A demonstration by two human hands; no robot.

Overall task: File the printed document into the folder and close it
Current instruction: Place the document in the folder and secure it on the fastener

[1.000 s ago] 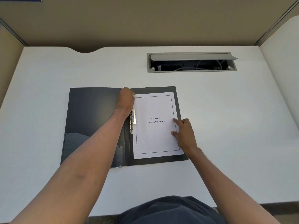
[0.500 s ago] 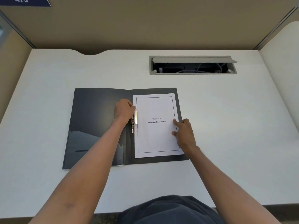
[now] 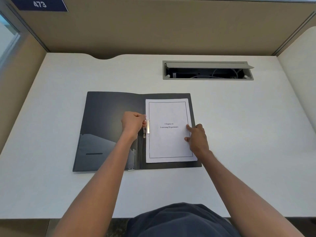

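Note:
A dark folder [image 3: 106, 117] lies spread open on the white desk. The printed document [image 3: 168, 142], a white sheet titled "Chapter 6 Learning Experience", rests on the folder's right half. A metal clip [image 3: 147, 126] sits at the spine, over the sheet's left edge. My left hand [image 3: 132, 123] is curled beside the spine with its fingertips on the clip. My right hand [image 3: 196, 138] presses the sheet's right edge flat with its fingertips, index finger stretched out. The inside pocket on the folder's left half is partly hidden by my left forearm.
An open grey cable tray [image 3: 207, 71] is set into the desk behind the folder. Beige partition walls [image 3: 153, 28] close off the back and sides, with a blue "473" sign [image 3: 40, 4] at the top left. The desk's front edge is close to my body.
My left hand slid down from the sheet's top left corner to the metal clip at the spine. My right hand has stayed on the sheet's right edge.

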